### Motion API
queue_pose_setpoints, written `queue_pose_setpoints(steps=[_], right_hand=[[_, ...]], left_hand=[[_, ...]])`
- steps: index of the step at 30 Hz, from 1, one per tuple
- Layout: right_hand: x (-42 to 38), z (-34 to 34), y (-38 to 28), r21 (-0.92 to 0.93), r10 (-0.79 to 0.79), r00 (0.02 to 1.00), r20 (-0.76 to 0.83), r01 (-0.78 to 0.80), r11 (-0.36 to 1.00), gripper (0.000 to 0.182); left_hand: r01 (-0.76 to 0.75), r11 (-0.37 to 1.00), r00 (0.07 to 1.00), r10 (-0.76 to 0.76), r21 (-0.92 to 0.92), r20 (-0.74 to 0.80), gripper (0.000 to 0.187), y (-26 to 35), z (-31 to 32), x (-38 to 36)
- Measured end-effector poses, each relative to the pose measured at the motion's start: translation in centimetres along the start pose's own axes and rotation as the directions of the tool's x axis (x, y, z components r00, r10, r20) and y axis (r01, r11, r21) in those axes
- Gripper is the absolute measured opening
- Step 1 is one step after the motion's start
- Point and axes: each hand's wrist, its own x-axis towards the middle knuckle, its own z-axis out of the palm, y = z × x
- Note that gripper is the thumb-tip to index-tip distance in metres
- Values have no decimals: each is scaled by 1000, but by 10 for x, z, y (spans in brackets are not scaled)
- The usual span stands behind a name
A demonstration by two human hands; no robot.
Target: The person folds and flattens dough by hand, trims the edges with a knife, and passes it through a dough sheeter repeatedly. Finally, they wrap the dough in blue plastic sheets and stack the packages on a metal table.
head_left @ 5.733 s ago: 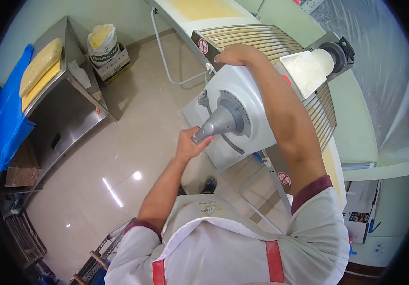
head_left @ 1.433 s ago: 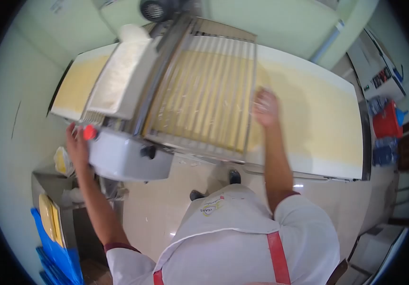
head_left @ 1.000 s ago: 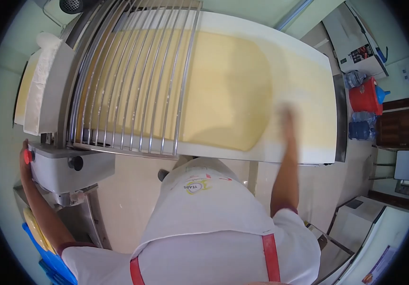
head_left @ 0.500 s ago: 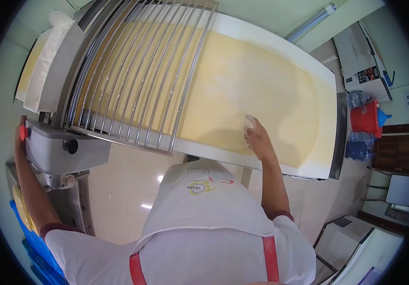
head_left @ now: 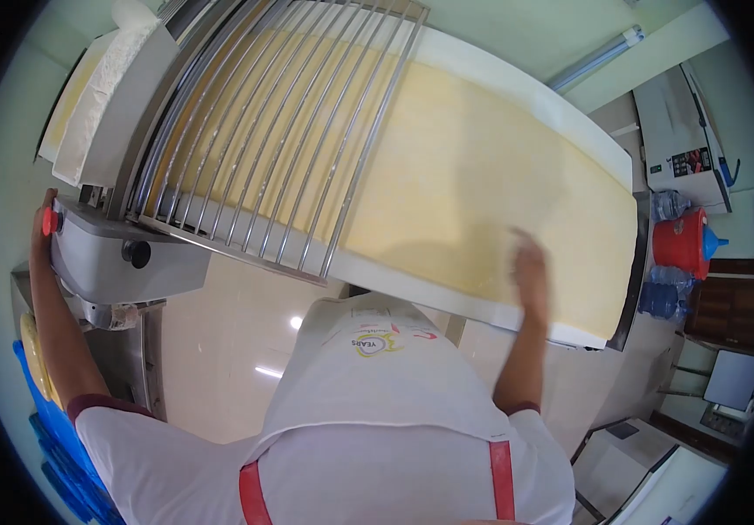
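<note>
A wide sheet of pale yellow dough (head_left: 456, 166) lies along the white belt (head_left: 482, 61) of a dough sheeter and reaches its right end. Over the sheet's front right part is my right hand (head_left: 530, 262), smeared by motion, its shadow falling on the dough. My left hand (head_left: 47, 210) rests at the far left edge of the sheeter's grey housing (head_left: 106, 254), right by a red knob (head_left: 51, 221). Most of its fingers are hidden. A metal bar guard (head_left: 285, 140) covers the left part of the dough.
A flour-dusted trough (head_left: 115, 96) tops the sheeter at left. A black knob (head_left: 136, 255) sits on the housing's front. Beyond the belt's right end stand a red bucket (head_left: 679, 241) and large water bottles (head_left: 664, 296). Blue plastic (head_left: 66, 455) lies at lower left.
My right hand has moved to the right over the dough and is now blurred. The dough's right end has advanced to the belt's end. My left hand stays by the red knob.
</note>
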Motion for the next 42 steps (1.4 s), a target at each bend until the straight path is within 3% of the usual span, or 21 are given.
queue_pose_setpoints(steps=[2,3,5,6,8,10,14,15,16,18,20,22,25,26,27,28,30,32,35,39,42], right_hand=[[14,-106,72,65,43,922,-386,-20,998,33],[17,-158,136,190,-14,683,-730,223,956,31],[2,-229,119,366,211,378,-902,405,838,31],[-7,-233,122,297,229,203,-952,426,855,33],[10,-186,168,136,35,473,-880,180,974,43],[33,-116,199,-108,-68,724,-686,-9,994,53],[21,-66,75,233,62,819,-570,89,968,53],[32,-80,89,-165,-139,661,-737,23,986,55],[49,-83,104,-345,-106,693,-713,-215,913,59],[86,-82,134,-614,-1,718,-696,-594,520,72],[122,-47,121,-752,-93,810,-579,-486,446,77],[154,23,84,-754,-141,868,-476,-320,574,77],[122,176,-23,-642,-332,943,-27,238,729,76],[108,224,-36,-455,-437,896,82,424,783,75],[89,258,-71,-519,-387,892,233,450,727,77],[71,270,-92,-334,-409,892,193,452,827,78],[76,246,-91,-454,-396,908,138,413,789,79],[88,210,-42,-526,-417,908,-24,343,778,80],[79,120,-12,-682,-363,931,37,289,672,76],[28,98,-4,-698,-312,931,189,351,624,77],[21,102,0,-756,-293,941,168,314,574,80]], left_hand=[[-203,967,979,204,154,6,31,-7,0,-4],[-226,952,973,230,206,4,31,-6,-1,-5],[-263,916,961,276,303,1,32,-7,2,-9],[-180,961,983,181,212,13,32,-3,2,-10],[-50,993,998,44,111,54,33,9,0,-13],[-27,986,997,15,164,74,35,11,-2,-15],[-244,959,964,256,144,-70,40,-17,6,-5],[136,975,990,-129,-174,51,46,19,1,-18],[113,969,993,-107,-220,39,50,22,4,-18],[62,949,998,-61,-308,14,57,12,7,-16],[125,968,992,-117,-217,50,60,3,3,-11],[294,839,953,-223,-457,203,59,4,6,-3],[197,890,980,-164,-411,114,57,13,11,8],[147,919,989,-130,-365,73,56,20,13,10],[107,938,994,-99,-328,42,56,21,15,14],[79,951,997,-76,-298,20,55,25,16,18],[45,965,999,-47,-259,-2,54,34,20,22],[36,970,999,-41,-242,-14,53,39,21,25],[15,974,999,-23,-225,-32,52,47,25,27],[-12,980,999,3,-201,-46,50,52,32,29],[-16,982,999,7,-188,-51,49,45,32,30]])
